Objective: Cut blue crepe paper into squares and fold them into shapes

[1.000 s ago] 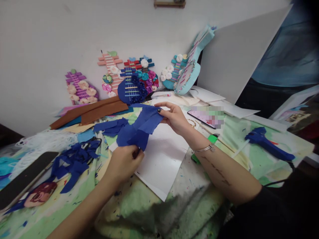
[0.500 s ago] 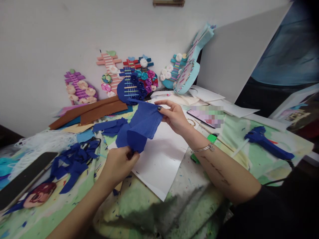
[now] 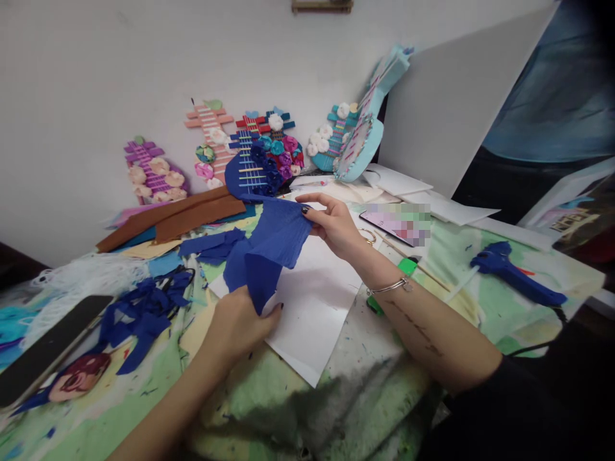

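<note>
A sheet of blue crepe paper (image 3: pixel 281 234) stretches between my two hands, over a white sheet (image 3: pixel 314 314) on the table. My left hand (image 3: pixel 245 320) grips its lower folded corner, thumb pointing right. At the upper right edge, my right hand (image 3: pixel 336 227) pinches the paper between thumb and fingers. Part of the blue paper's far side is hidden behind the fold. Blue strips (image 3: pixel 214 245) lie just left of it, and a heap of blue scraps (image 3: pixel 148 310) sits further left.
A blue glue gun (image 3: pixel 519 272) with its cord lies at the right. A phone (image 3: pixel 394 224) and a green cutter (image 3: pixel 408 266) rest near my right arm. Another phone (image 3: pixel 52 346) is at left. Guitar-shaped decorations (image 3: pixel 247 169) lean on the wall, behind brown sheets (image 3: pixel 192 214).
My left hand has shifted its hold on the lower corner, its thumb now further out to the right. The lower flap hangs more opened. My right hand stays nearly still.
</note>
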`<state>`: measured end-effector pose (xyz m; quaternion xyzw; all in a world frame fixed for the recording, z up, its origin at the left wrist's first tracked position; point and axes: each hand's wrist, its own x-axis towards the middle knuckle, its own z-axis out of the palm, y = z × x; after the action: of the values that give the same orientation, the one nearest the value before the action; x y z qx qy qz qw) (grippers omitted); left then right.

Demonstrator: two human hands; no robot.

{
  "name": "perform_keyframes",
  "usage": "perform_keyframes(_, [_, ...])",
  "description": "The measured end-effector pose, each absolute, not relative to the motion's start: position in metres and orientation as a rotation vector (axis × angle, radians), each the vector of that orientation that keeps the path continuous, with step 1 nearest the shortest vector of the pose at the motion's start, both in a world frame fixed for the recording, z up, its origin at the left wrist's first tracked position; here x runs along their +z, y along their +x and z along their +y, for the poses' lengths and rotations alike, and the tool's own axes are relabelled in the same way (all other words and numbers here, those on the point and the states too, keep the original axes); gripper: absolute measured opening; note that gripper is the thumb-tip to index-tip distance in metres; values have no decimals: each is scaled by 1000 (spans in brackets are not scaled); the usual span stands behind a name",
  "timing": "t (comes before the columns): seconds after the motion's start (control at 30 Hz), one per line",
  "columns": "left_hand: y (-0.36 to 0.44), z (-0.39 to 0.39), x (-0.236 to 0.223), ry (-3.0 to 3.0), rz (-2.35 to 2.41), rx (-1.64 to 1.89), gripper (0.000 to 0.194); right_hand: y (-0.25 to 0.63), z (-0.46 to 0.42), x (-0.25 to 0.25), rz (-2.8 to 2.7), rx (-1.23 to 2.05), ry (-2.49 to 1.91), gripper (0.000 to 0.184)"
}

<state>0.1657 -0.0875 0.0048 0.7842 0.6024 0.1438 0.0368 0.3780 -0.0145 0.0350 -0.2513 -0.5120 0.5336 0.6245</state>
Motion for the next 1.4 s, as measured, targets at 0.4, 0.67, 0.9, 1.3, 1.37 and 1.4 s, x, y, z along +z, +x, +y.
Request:
perform_keyframes(0.4, [161, -84, 1, 2500, 1260, 341, 21, 407, -1, 35, -1466, 790, -1403, 33])
perform_keyframes(0.67, [132, -60, -8, 2564, 1234, 507, 18, 429, 8, 23, -1830, 760, -1785, 25])
perform_keyframes(0.9, [130, -58, -25, 2738, 1270, 628, 26, 415, 10, 17, -1906, 445, -1829, 26])
perform_keyframes(1.3, [140, -73, -43, 2778, 1555, 469, 60, 354, -42, 83, -2166, 71, -1388, 30])
perform_keyframes(1.37, [142, -75, -46, 2752, 1615, 431, 65, 343, -49, 96, -2235, -21, -1340, 31])
perform_keyframes(1.4, [143, -76, -47, 2734, 1652, 415, 67, 337, -51, 101, -2271, -73, -1325, 31])
